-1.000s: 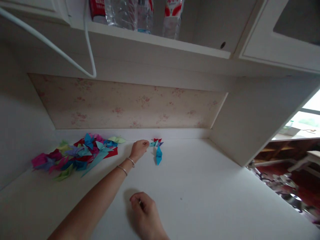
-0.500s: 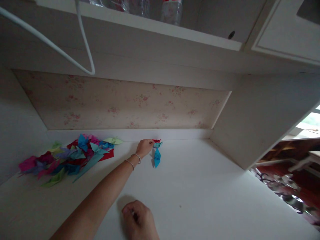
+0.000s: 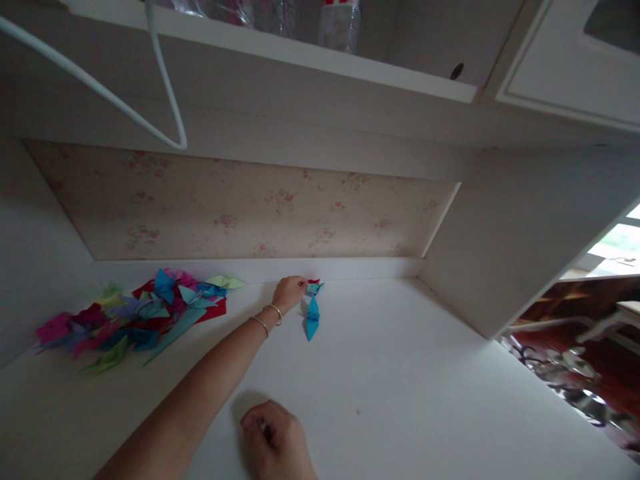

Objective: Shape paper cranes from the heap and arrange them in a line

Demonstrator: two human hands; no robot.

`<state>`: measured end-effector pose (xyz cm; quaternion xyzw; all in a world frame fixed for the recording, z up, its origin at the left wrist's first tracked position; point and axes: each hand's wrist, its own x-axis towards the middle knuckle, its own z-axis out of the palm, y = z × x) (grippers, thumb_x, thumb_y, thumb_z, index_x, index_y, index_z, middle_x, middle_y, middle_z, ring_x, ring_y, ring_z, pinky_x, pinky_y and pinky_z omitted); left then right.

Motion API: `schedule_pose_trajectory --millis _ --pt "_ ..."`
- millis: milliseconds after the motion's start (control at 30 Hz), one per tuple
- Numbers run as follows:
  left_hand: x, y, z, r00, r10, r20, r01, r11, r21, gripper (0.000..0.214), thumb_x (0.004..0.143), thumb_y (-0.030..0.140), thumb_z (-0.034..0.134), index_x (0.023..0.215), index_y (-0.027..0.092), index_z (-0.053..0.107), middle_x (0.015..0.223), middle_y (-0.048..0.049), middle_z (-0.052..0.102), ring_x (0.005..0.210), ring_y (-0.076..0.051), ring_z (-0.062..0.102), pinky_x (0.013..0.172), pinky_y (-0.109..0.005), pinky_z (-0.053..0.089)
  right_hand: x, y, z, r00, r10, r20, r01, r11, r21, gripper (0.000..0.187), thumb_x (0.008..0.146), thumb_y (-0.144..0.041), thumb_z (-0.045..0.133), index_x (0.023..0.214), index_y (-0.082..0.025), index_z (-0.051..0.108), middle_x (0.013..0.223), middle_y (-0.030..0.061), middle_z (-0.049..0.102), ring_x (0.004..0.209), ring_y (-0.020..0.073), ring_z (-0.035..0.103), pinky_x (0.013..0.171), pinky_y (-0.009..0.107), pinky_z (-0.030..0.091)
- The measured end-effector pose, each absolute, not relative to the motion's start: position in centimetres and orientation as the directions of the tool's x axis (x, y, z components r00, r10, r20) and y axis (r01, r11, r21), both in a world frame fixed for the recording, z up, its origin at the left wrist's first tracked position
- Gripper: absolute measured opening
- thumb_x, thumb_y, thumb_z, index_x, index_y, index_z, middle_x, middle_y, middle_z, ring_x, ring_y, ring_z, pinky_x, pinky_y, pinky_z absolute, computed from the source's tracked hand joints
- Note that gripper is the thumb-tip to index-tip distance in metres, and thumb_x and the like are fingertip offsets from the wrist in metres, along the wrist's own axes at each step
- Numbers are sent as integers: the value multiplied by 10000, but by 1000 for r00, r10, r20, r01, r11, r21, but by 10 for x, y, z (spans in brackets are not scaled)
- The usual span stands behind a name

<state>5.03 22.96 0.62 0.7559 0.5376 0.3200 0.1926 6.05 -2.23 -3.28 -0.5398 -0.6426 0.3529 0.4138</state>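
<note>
My left hand (image 3: 289, 292) is stretched far out to the back of the white desk (image 3: 400, 373), two thin bangles on its wrist. Its fingers are pinched together on a small cluster of folded paper pieces (image 3: 314, 287), red and teal, against the back ledge. A blue folded paper crane (image 3: 313, 319) lies just in front of that cluster, right of my wrist. My right hand (image 3: 274, 440) rests on the desk near the front edge, fingers curled into a loose fist; what it holds, if anything, is hidden.
A heap of colourful folded paper cranes (image 3: 140, 313) lies at the back left. A floral back panel (image 3: 250, 207), a white cable (image 3: 165, 100) and a shelf with bottles (image 3: 340, 20) are above. A side panel (image 3: 500, 253) bounds the desk's right.
My left hand has slid a little right, until its fingertips meet the small paper cluster. The right hand has barely shifted. The view has tilted slightly.
</note>
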Motion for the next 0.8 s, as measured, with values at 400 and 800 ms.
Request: schedule_pose_trajectory --millis 400,800 --pt "47 218 -7 255 930 265 693 -367 621 238 814 285 516 845 222 744 864 -17 739 799 -158 639 689 -213 418 62 -24 -29 -95 987 131 418 158 -895 216 790 -143 523 800 -234 720 786 9 702 690 155 637 607 214 429" --pt "41 216 -22 252 934 254 671 -357 649 243 824 307 522 893 222 739 834 -27 741 755 -160 656 651 -207 430 62 -25 -26 -100 984 147 419 175 -891 224 778 -109 524 784 -223 718 772 12 700 698 157 641 612 208 433"
